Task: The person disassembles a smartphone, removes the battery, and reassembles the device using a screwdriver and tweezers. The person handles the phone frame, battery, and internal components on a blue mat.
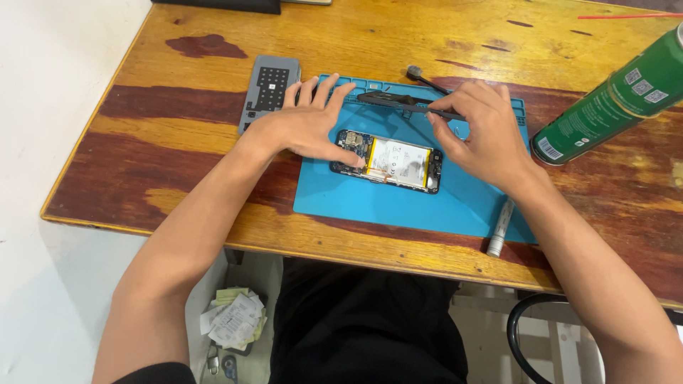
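Note:
An opened phone point(388, 161) lies face down on a blue work mat point(398, 203), its circuit board and white battery exposed. My left hand point(306, 124) rests flat with fingers spread, its thumb pressing the phone's left end near the board. My right hand point(477, 131) pinches a thin dark tool point(398, 101), probably tweezers, that lies nearly level above the mat's far edge and points left. The phone's grey back cover point(269, 89) lies on the wood just left of the mat, beside my left hand.
A green spray can point(612, 99) lies tilted at the right of the wooden table point(178, 149). A white marker point(500, 227) sits at the mat's near right corner. A small dark brush point(425, 78) lies beyond the mat. Crumpled papers point(233, 320) are on the floor below.

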